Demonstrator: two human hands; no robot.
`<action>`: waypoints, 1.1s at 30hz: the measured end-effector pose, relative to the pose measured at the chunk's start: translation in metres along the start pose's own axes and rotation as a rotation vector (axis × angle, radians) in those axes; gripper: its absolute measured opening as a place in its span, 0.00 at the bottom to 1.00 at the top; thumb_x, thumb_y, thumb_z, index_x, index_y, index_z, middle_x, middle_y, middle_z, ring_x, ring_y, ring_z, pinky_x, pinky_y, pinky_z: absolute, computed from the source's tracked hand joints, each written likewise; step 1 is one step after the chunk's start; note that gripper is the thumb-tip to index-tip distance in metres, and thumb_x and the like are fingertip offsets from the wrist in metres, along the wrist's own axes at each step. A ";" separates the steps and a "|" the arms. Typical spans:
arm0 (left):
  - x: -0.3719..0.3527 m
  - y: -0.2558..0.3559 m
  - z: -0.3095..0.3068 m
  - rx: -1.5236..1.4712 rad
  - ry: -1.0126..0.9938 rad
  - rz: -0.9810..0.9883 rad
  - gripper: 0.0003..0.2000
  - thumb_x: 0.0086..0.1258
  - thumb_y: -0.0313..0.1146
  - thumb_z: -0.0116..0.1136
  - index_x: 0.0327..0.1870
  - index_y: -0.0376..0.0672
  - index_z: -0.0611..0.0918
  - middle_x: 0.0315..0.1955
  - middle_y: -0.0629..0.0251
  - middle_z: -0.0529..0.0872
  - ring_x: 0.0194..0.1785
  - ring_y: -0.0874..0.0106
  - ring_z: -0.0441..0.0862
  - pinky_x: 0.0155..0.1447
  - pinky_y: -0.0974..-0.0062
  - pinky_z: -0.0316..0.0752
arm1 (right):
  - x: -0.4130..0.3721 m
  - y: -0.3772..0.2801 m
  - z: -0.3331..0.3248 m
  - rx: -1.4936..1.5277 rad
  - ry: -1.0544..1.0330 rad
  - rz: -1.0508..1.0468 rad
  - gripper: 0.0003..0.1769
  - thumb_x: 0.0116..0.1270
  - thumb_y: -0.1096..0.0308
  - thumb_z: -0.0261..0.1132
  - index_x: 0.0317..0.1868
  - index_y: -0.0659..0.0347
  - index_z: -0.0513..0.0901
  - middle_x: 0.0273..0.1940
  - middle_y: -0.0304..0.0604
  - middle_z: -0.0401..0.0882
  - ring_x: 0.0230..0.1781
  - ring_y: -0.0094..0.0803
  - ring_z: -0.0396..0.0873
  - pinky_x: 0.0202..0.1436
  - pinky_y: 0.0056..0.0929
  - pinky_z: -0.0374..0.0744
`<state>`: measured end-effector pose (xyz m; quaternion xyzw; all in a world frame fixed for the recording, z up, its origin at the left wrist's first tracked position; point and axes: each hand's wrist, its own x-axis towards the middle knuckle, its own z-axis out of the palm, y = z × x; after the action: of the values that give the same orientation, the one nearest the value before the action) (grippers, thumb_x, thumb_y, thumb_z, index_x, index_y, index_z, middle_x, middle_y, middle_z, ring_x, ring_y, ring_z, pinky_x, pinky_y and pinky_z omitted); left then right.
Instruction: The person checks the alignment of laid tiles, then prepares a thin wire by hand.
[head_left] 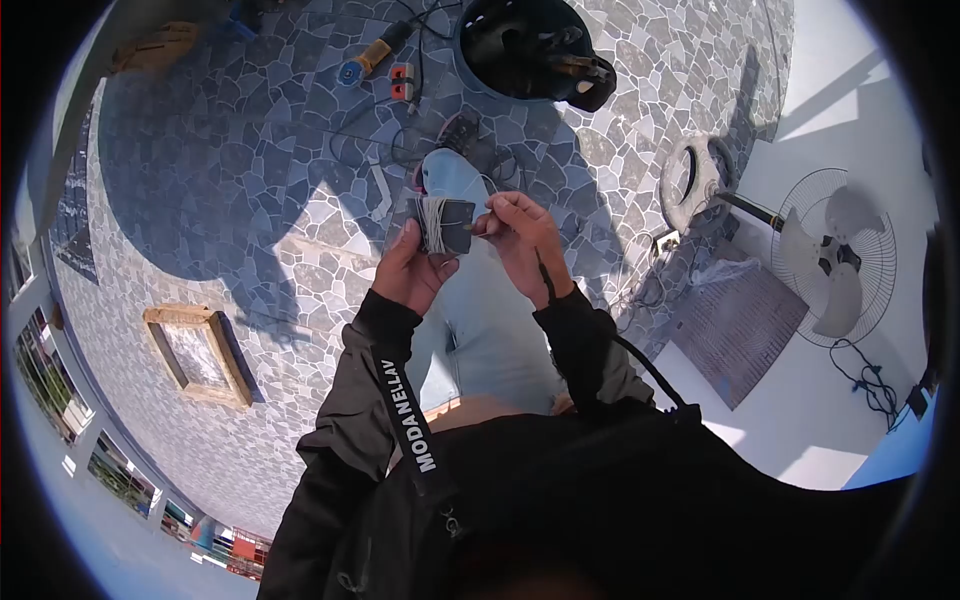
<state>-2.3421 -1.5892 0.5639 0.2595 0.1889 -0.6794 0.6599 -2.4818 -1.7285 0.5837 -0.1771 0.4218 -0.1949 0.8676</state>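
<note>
My left hand [412,268] holds a small dark grey block [447,224] wound with pale wire, gripping it from below and from the left. My right hand [522,240] pinches at the block's right edge with thumb and fingertips. A thin dark cable [546,282] runs from under my right hand down past the wrist. Both hands are above my raised knee in light blue jeans [490,320]. Black sleeves cover both forearms.
A stone-patterned tiled floor [250,180] lies below. On it are an angle grinder [365,60], a black helmet [530,45], a wooden-framed square opening [198,355], a tangle of wires [470,135], a white round part [695,180], a mat [740,330] and a standing fan [835,255].
</note>
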 end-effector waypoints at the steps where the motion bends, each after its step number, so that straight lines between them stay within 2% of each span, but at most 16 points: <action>1: -0.029 -0.008 0.016 0.042 0.082 0.051 0.19 0.77 0.47 0.48 0.59 0.45 0.74 0.49 0.62 0.84 0.48 0.69 0.85 0.48 0.71 0.81 | -0.020 0.002 0.010 0.066 -0.062 0.019 0.08 0.73 0.69 0.58 0.45 0.65 0.80 0.30 0.37 0.76 0.33 0.28 0.77 0.47 0.32 0.77; 3: -0.083 -0.024 0.024 0.066 0.153 0.155 0.17 0.75 0.46 0.53 0.56 0.45 0.75 0.46 0.63 0.85 0.44 0.69 0.85 0.44 0.73 0.79 | -0.064 0.001 0.042 0.067 -0.147 0.045 0.08 0.73 0.69 0.58 0.45 0.65 0.79 0.28 0.36 0.72 0.30 0.28 0.75 0.48 0.35 0.77; 6: -0.142 -0.047 0.029 0.025 0.197 0.383 0.16 0.73 0.44 0.57 0.55 0.46 0.76 0.43 0.66 0.84 0.41 0.71 0.83 0.42 0.75 0.76 | -0.125 0.000 0.075 -0.108 -0.231 -0.091 0.08 0.72 0.69 0.58 0.45 0.65 0.78 0.27 0.35 0.70 0.26 0.26 0.71 0.41 0.31 0.76; 8: -0.173 -0.053 0.041 0.005 0.247 0.478 0.16 0.73 0.45 0.58 0.54 0.46 0.76 0.42 0.67 0.84 0.41 0.72 0.82 0.41 0.76 0.74 | -0.159 -0.010 0.094 -0.184 -0.259 0.011 0.08 0.72 0.69 0.59 0.44 0.65 0.78 0.26 0.33 0.67 0.23 0.22 0.67 0.35 0.27 0.72; 10: -0.196 -0.052 0.055 -0.018 0.290 0.575 0.16 0.72 0.45 0.59 0.54 0.47 0.76 0.41 0.69 0.83 0.41 0.73 0.81 0.41 0.76 0.73 | -0.180 -0.022 0.104 -0.254 -0.339 0.004 0.08 0.72 0.68 0.59 0.43 0.64 0.78 0.25 0.33 0.65 0.22 0.20 0.65 0.33 0.27 0.70; 12: -0.219 -0.049 0.068 0.125 0.284 0.626 0.15 0.73 0.44 0.58 0.54 0.47 0.75 0.43 0.68 0.83 0.45 0.72 0.80 0.47 0.73 0.74 | -0.195 -0.033 0.112 -0.314 -0.417 0.005 0.08 0.72 0.67 0.59 0.42 0.64 0.77 0.25 0.32 0.63 0.20 0.19 0.62 0.31 0.26 0.68; 13: -0.229 -0.047 0.075 0.195 0.286 0.651 0.15 0.73 0.43 0.58 0.54 0.47 0.75 0.44 0.67 0.82 0.47 0.72 0.80 0.50 0.71 0.75 | -0.200 -0.040 0.117 -0.226 -0.390 -0.007 0.07 0.71 0.67 0.60 0.42 0.63 0.77 0.24 0.31 0.63 0.20 0.19 0.63 0.32 0.26 0.69; 14: -0.240 -0.041 0.083 0.231 0.228 0.675 0.16 0.73 0.42 0.57 0.54 0.44 0.74 0.46 0.64 0.83 0.49 0.69 0.82 0.52 0.67 0.78 | -0.204 -0.048 0.123 -0.137 -0.363 -0.019 0.07 0.71 0.68 0.60 0.42 0.63 0.78 0.24 0.30 0.63 0.21 0.19 0.64 0.32 0.26 0.71; 17: -0.264 -0.020 0.082 0.156 0.178 0.745 0.17 0.74 0.41 0.57 0.56 0.42 0.73 0.47 0.62 0.83 0.49 0.68 0.83 0.52 0.64 0.80 | -0.204 -0.078 0.148 0.013 -0.417 -0.101 0.06 0.72 0.67 0.58 0.40 0.60 0.76 0.25 0.31 0.62 0.21 0.19 0.63 0.33 0.25 0.70; 23: -0.287 -0.012 0.100 0.028 0.079 0.782 0.12 0.76 0.38 0.52 0.55 0.44 0.74 0.47 0.63 0.83 0.49 0.70 0.83 0.49 0.65 0.82 | -0.168 -0.133 0.192 -0.039 -0.570 -0.147 0.08 0.73 0.64 0.57 0.41 0.60 0.75 0.26 0.32 0.64 0.23 0.21 0.63 0.31 0.25 0.67; 25: -0.286 -0.014 0.099 -0.158 -0.121 0.766 0.12 0.76 0.39 0.52 0.54 0.46 0.75 0.47 0.64 0.83 0.49 0.70 0.83 0.49 0.65 0.82 | -0.161 -0.148 0.202 -0.061 -0.530 -0.165 0.08 0.74 0.65 0.57 0.43 0.61 0.76 0.26 0.32 0.66 0.24 0.22 0.64 0.31 0.25 0.68; 26: -0.281 -0.015 0.095 -0.134 -0.150 0.752 0.12 0.75 0.41 0.53 0.54 0.47 0.75 0.47 0.64 0.84 0.49 0.69 0.83 0.50 0.65 0.82 | -0.161 -0.152 0.207 -0.069 -0.498 -0.160 0.09 0.74 0.65 0.56 0.45 0.62 0.76 0.26 0.33 0.67 0.24 0.23 0.65 0.32 0.26 0.69; 27: -0.278 -0.014 0.092 -0.123 -0.131 0.740 0.13 0.75 0.41 0.54 0.55 0.48 0.75 0.47 0.64 0.83 0.50 0.70 0.83 0.51 0.67 0.81 | -0.161 -0.154 0.206 -0.076 -0.501 -0.146 0.09 0.74 0.65 0.56 0.45 0.62 0.76 0.26 0.33 0.67 0.24 0.23 0.65 0.32 0.26 0.69; 29: -0.278 -0.014 0.096 -0.021 0.150 0.751 0.14 0.75 0.41 0.55 0.56 0.46 0.75 0.47 0.65 0.83 0.49 0.72 0.83 0.48 0.72 0.80 | -0.156 -0.165 0.210 -0.121 -0.441 -0.200 0.09 0.74 0.66 0.56 0.46 0.63 0.77 0.26 0.33 0.67 0.24 0.23 0.64 0.32 0.26 0.69; 31: -0.269 -0.016 0.071 -0.143 0.298 0.905 0.16 0.73 0.43 0.58 0.53 0.44 0.74 0.44 0.67 0.83 0.42 0.74 0.81 0.42 0.78 0.76 | -0.147 -0.178 0.202 -0.113 -0.434 -0.189 0.10 0.74 0.66 0.56 0.47 0.63 0.77 0.26 0.33 0.67 0.24 0.23 0.64 0.31 0.26 0.68; 33: -0.265 -0.019 0.043 -0.208 0.502 0.991 0.14 0.73 0.41 0.59 0.49 0.42 0.76 0.40 0.67 0.83 0.39 0.76 0.81 0.43 0.77 0.76 | -0.141 -0.188 0.198 -0.114 -0.422 -0.186 0.10 0.74 0.66 0.56 0.48 0.64 0.76 0.26 0.33 0.66 0.23 0.22 0.63 0.30 0.25 0.67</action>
<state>-2.3669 -1.4022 0.7554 0.4044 0.2617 -0.1835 0.8569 -2.4387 -1.7929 0.8812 -0.3006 0.2236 -0.2085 0.9034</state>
